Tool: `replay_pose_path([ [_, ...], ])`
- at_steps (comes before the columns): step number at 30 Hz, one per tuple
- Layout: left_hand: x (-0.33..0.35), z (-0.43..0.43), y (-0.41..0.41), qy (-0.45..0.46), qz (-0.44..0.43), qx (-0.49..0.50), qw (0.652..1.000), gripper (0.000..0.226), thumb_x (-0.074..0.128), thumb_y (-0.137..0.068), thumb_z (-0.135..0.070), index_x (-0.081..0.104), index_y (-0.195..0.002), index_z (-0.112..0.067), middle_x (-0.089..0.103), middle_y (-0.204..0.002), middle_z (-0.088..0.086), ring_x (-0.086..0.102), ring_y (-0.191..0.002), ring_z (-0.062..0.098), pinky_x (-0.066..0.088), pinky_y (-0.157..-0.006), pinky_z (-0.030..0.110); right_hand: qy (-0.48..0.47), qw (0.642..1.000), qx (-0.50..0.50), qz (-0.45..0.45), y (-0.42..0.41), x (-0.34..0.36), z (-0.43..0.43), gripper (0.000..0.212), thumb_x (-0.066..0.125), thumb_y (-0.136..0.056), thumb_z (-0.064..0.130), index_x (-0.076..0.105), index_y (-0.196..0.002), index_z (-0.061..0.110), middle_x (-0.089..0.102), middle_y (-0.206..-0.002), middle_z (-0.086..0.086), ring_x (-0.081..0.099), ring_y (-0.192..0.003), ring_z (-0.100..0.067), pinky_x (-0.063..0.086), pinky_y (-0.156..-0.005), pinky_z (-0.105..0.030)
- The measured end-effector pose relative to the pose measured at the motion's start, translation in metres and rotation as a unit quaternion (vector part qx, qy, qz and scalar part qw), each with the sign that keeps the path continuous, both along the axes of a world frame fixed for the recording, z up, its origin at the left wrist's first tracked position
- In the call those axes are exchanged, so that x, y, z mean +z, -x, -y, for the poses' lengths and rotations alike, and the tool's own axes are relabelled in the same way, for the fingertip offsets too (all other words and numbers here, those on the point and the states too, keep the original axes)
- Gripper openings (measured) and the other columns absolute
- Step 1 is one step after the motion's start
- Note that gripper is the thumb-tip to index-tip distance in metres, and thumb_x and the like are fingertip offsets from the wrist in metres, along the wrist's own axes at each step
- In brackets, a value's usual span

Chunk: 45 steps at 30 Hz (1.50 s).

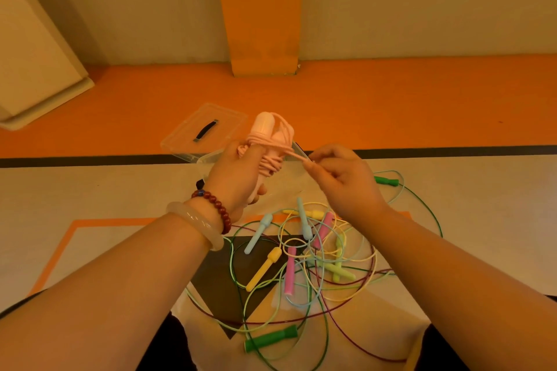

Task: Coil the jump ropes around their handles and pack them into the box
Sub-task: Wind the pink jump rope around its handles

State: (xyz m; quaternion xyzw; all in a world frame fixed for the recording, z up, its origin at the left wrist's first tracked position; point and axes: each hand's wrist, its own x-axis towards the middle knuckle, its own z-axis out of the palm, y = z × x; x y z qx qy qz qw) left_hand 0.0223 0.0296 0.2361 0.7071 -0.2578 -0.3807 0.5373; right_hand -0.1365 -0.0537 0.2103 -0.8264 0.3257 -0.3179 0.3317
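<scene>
My left hand (pixel 238 178) grips the pale pink handles (pixel 262 127) of a jump rope, held upright, with pink cord (pixel 271 161) wound around them in several turns. My right hand (pixel 340 181) pinches the loose end of that pink cord just to the right of the coil, pulling it taut. Behind my hands sits the clear plastic box (pixel 297 173), mostly hidden by them. Its clear lid (pixel 205 132) with a dark handle lies on the floor to the back left.
Below my hands a tangle of loose jump ropes (pixel 304 262) covers the floor: blue, yellow, pink, light green and dark green handles (pixel 271 339) with thin coloured cords. Another green handle (pixel 386 181) lies to the right. An orange pillar (pixel 262 12) stands at the back.
</scene>
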Motion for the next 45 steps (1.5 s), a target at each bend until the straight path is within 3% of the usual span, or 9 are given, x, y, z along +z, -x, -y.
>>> replay_pose_path([
  [3, 0.005, -0.001, 0.006, -0.01, -0.067, -0.03, 0.997, 0.019, 0.049, -0.096, -0.036, 0.053, -0.098, -0.018, 0.05, -0.064, 0.003, 0.044, -0.04, 0.011, 0.033, -0.04, 0.019, -0.192, 0.979, -0.028, 0.054, 0.001, 0.005, 0.003, 0.034, 0.064, -0.091, 0.021, 0.069, -0.065, 0.0, 0.064, -0.116, 0.003, 0.061, -0.102, -0.006, 0.051, -0.083, -0.03],
  [8, 0.018, -0.002, 0.009, 0.027, -0.179, -0.077, 0.98, 0.038, 0.057, -0.084, -0.055, 0.055, -0.099, -0.019, 0.044, -0.066, 0.001, 0.037, -0.042, 0.009, 0.029, -0.038, 0.015, -0.475, 0.831, 0.039, 0.287, -0.01, 0.027, -0.017, 0.023, 0.044, -0.095, -0.004, 0.062, -0.08, -0.004, 0.072, -0.1, -0.012, 0.072, -0.089, -0.02, 0.059, -0.071, -0.028],
  [16, 0.016, -0.003, 0.005, 0.04, -0.2, -0.072, 0.976, 0.039, 0.043, -0.094, -0.058, 0.051, -0.102, -0.02, 0.043, -0.06, 0.001, 0.036, -0.035, 0.009, 0.029, -0.037, 0.014, -0.593, 0.727, 0.061, 0.34, -0.008, 0.04, -0.022, 0.063, 0.03, -0.09, -0.002, 0.058, -0.036, 0.008, 0.071, -0.092, -0.017, 0.071, -0.086, -0.024, 0.058, -0.079, -0.033],
  [20, 0.015, -0.003, 0.004, 0.07, -0.173, -0.08, 0.979, 0.038, 0.043, -0.095, -0.055, 0.052, -0.103, -0.018, 0.041, -0.061, 0.003, 0.036, -0.036, 0.01, 0.027, -0.039, 0.015, -0.631, 0.676, 0.096, 0.368, -0.006, 0.034, -0.017, 0.043, 0.041, -0.073, 0.004, 0.033, -0.032, 0.011, 0.069, -0.106, -0.024, 0.07, -0.096, -0.029, 0.06, -0.078, -0.039],
  [25, 0.012, -0.003, 0.0, 0.063, -0.08, -0.041, 0.994, 0.04, 0.045, -0.094, -0.056, 0.054, -0.103, -0.019, 0.045, -0.056, 0.006, 0.041, -0.039, 0.015, 0.032, -0.04, 0.018, -0.562, 0.76, 0.051, 0.322, -0.011, 0.032, -0.013, 0.04, 0.049, -0.088, 0.002, 0.044, -0.049, 0.007, 0.071, -0.096, -0.021, 0.071, -0.095, -0.029, 0.059, -0.081, -0.037],
  [28, 0.009, -0.002, -0.002, 0.052, -0.042, -0.013, 0.998, 0.042, 0.046, -0.093, -0.058, 0.056, -0.105, -0.019, 0.05, -0.054, 0.002, 0.044, -0.039, 0.015, 0.034, -0.041, 0.02, -0.48, 0.834, -0.031, 0.271, -0.011, 0.028, -0.006, 0.01, 0.057, -0.092, 0.009, 0.06, -0.083, 0.008, 0.07, -0.102, -0.012, 0.07, -0.097, -0.027, 0.058, -0.082, -0.039],
  [32, 0.009, -0.004, -0.003, 0.037, 0.006, 0.01, 0.999, 0.034, 0.046, -0.094, -0.053, 0.055, -0.107, -0.023, 0.051, -0.05, -0.004, 0.046, -0.037, 0.013, 0.036, -0.041, 0.021, -0.214, 0.969, -0.063, 0.108, -0.01, 0.031, -0.008, 0.026, 0.063, -0.09, 0.034, 0.059, -0.114, 0.028, 0.06, -0.119, 0.012, 0.058, -0.11, -0.007, 0.048, -0.087, -0.024],
  [36, 0.008, -0.002, 0.006, 0.033, 0.031, -0.009, 0.999, 0.03, 0.043, -0.096, -0.052, 0.052, -0.113, -0.03, 0.053, -0.055, 0.001, 0.048, -0.037, 0.013, 0.036, -0.04, 0.021, -0.152, 0.988, 0.013, 0.029, -0.019, 0.038, -0.019, 0.024, 0.062, -0.089, 0.039, 0.056, -0.112, 0.034, 0.059, -0.102, 0.021, 0.056, -0.09, 0.009, 0.041, -0.072, -0.004],
  [45, 0.003, -0.004, 0.011, 0.031, 0.047, -0.036, 0.998, 0.024, 0.044, -0.092, -0.058, 0.051, -0.099, -0.036, 0.061, -0.068, 0.001, 0.055, -0.045, 0.016, 0.037, -0.038, 0.021, -0.073, 0.995, -0.006, -0.064, -0.021, 0.031, -0.016, 0.016, 0.053, -0.097, 0.034, 0.059, -0.086, 0.023, 0.059, -0.07, 0.011, 0.051, -0.058, 0.009, 0.035, -0.051, -0.006],
])
